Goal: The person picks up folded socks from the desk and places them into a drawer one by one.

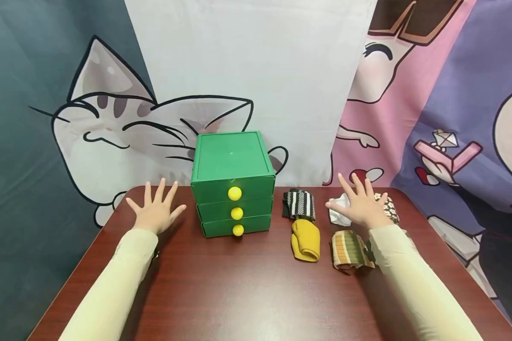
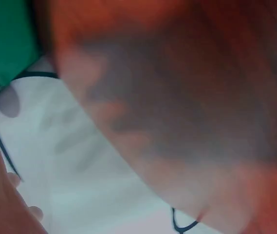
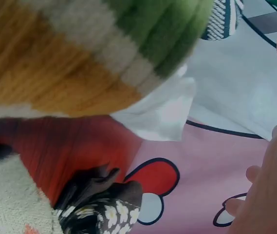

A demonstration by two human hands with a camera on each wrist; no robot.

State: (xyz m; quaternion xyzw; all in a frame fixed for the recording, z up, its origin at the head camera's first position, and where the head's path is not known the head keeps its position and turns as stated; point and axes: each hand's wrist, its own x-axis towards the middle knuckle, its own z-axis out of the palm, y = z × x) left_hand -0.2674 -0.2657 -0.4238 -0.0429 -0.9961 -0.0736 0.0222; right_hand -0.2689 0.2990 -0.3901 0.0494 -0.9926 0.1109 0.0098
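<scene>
Both hands hover over the table with fingers spread, holding nothing. My left hand (image 1: 155,213) is to the left of a green three-drawer box (image 1: 233,158) with yellow knobs; its drawers look closed. My right hand (image 1: 362,206) is above a group of folded socks on the right. Among them are a black-and-white sock bundle (image 1: 302,204), a mustard one (image 1: 306,240), a white one (image 1: 339,210) and a green-and-orange striped one (image 1: 348,248). A dark floral bundle (image 3: 121,214) and a cream one (image 3: 11,195) show in the right wrist view, partly hidden by my right arm in the head view.
The reddish-brown table (image 1: 239,293) ends at a cloth backdrop (image 1: 247,57) printed with cartoon figures. The drawer box stands near the table's back edge. A small dark item (image 1: 155,255) peeks out beside my left sleeve, mostly hidden.
</scene>
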